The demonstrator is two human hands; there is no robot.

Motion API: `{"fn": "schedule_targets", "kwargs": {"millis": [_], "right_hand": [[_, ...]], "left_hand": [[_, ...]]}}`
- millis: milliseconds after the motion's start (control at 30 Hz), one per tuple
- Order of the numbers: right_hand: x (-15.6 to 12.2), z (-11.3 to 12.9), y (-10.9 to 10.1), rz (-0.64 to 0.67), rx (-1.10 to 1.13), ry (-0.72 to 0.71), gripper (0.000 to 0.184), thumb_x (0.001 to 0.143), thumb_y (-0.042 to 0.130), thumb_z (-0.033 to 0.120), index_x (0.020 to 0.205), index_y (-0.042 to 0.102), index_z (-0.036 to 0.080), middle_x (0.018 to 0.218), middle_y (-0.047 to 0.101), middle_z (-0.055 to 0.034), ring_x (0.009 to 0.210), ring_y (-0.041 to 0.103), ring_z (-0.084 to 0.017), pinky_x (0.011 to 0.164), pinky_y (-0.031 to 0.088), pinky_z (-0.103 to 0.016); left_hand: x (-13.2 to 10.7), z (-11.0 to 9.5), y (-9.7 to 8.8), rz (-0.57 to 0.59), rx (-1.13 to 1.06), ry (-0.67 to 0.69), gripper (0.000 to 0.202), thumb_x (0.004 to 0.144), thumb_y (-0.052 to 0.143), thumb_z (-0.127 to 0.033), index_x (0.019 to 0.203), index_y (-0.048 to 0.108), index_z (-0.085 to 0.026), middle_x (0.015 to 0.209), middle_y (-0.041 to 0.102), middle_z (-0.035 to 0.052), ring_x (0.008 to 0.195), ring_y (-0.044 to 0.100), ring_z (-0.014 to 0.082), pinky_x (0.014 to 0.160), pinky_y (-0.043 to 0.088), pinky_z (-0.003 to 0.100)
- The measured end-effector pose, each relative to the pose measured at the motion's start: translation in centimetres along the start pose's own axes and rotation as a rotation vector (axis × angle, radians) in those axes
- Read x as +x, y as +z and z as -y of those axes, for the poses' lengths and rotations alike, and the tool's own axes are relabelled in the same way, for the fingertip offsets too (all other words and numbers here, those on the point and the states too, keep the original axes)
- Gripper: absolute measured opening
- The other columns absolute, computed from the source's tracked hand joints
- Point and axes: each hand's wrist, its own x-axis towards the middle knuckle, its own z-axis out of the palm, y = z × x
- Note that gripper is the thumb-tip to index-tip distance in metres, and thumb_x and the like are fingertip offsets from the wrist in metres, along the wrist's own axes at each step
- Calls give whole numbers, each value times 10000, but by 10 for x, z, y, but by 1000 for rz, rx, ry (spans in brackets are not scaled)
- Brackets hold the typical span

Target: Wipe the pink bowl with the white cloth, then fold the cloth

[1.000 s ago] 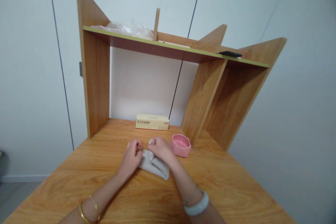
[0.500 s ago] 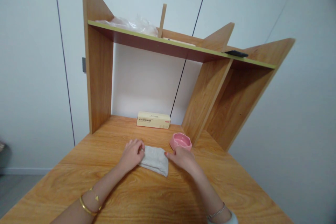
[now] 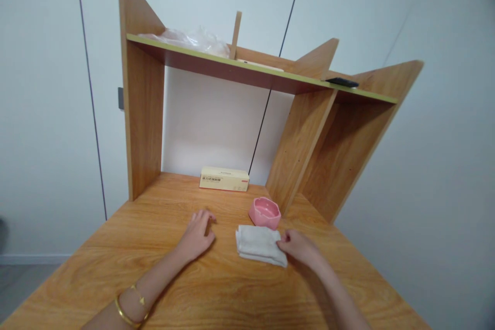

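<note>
A folded grey-white cloth (image 3: 260, 244) is just in front of a pink angular bowl (image 3: 265, 213) on the wooden desk. My right hand (image 3: 299, 247) pinches the cloth's right edge between thumb and fingers. To the left, my left hand (image 3: 198, 235) rests near the desk surface, apart from the cloth, its fingers loosely curved and thumb spread, holding nothing. The cloth hides the lower front of the bowl in part.
A long cream box (image 3: 224, 179) with printed lettering stands at the back of the desk (image 3: 216, 294). A wooden shelf unit (image 3: 145, 124) rises behind, carrying a clear plastic bag (image 3: 193, 41) and a dark flat object (image 3: 342, 82).
The cloth has moved right, from between my hands to in front of the bowl, with my right hand gripping its edge. My left hand has come off the cloth.
</note>
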Motion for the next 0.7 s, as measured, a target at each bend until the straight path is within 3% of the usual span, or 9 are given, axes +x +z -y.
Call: {"fn": "schedule_targets", "kwargs": {"millis": [133,233,333,400,500,600,700], "right_hand": [[3,-9,-26,-64,-330,90,143,703,496,250,720,615,172,806,659,-114,799,603,-259,670,364,-337],[-2,16,-26,-148,-434,83,227,745,453,208,895,616,159,978,636,-143,938,570,-279,756,352,-376],[-9,59,-13,-216,-340,-125,284,782,438,213,1029,571,172,1060,610,-126,1012,532,-241,793,343,-329],[-13,89,1,-105,-219,-305,227,792,436,221,948,594,175,1001,632,-95,952,558,-199,775,351,-282],[-14,121,24,24,-162,-385,191,799,449,250,834,615,163,910,650,-97,870,582,-198,700,363,-265],[-12,132,47,52,-170,-389,182,793,473,241,848,617,145,922,646,-122,866,588,-210,677,362,-266],[-10,128,64,115,-118,-388,168,801,471,246,826,617,166,869,662,-87,818,601,-189,637,350,-248]], "left_hand": [[-1,-1,1,88,25,-1,271,639,433,-79,873,520,-183,979,503,62,966,444,218,863,356,353],[0,0,1,100,41,-23,273,643,419,-60,857,533,-186,965,509,58,962,453,211,857,360,343],[1,1,0,85,38,-41,257,660,399,-45,833,527,-186,936,516,53,937,480,194,840,373,319],[2,0,-2,84,43,-63,199,699,393,-70,808,511,-187,911,516,49,875,512,177,795,392,296],[2,-2,-6,80,76,-105,119,760,383,-135,776,484,-195,879,517,41,770,537,157,720,409,274],[2,-2,-10,76,75,-112,122,784,360,-151,778,471,-200,870,537,36,771,549,149,721,410,261],[2,1,-10,133,29,-83,123,814,345,-191,813,467,-208,874,577,27,807,556,150,729,409,252]]}}
